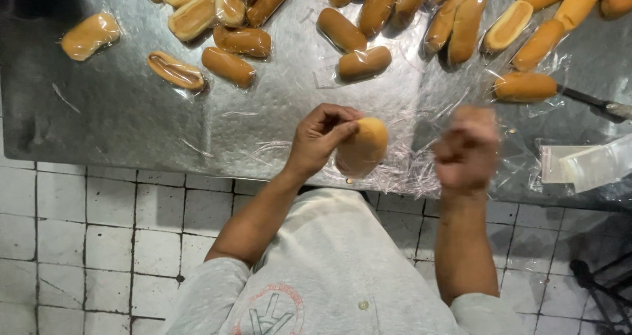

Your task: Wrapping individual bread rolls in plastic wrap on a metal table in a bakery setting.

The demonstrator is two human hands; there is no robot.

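**Bread roll held over a steel table edge**

Dull grey stainless steel table [118, 111], its surface scuffed and faintly dimpled, runs across the top of the view. Below it, a floor of small square white tiles [85, 230] with dark, dirty grout lines.

Left hand [317, 139] grasps a golden-brown oblong bread roll [362, 149], fingers curled over its upper end. Crust is smooth and matte, paler toward the rounded top. The roll hangs upright just over the near edge of the table, in front of the person's pale grey shirt [336, 262].

Right hand [467, 149] is raised beside the roll, apart from it, fingers bunched into a loose fist. It is blurred; cannot tell whether it pinches anything.

Crinkled clear plastic film [408, 167] lies loose on the steel between and under the hands, catching light in thin white streaks.

Farther back, many similar long rolls in glossy clear wrappers [230, 42], scattered and piled; some lie cut side up, showing a pale cream face. A single wrapped roll [525, 86] lies at right, with a dark-handled tool [592, 101] just beyond it. Flat stack of clear bags [586, 164] at far right.
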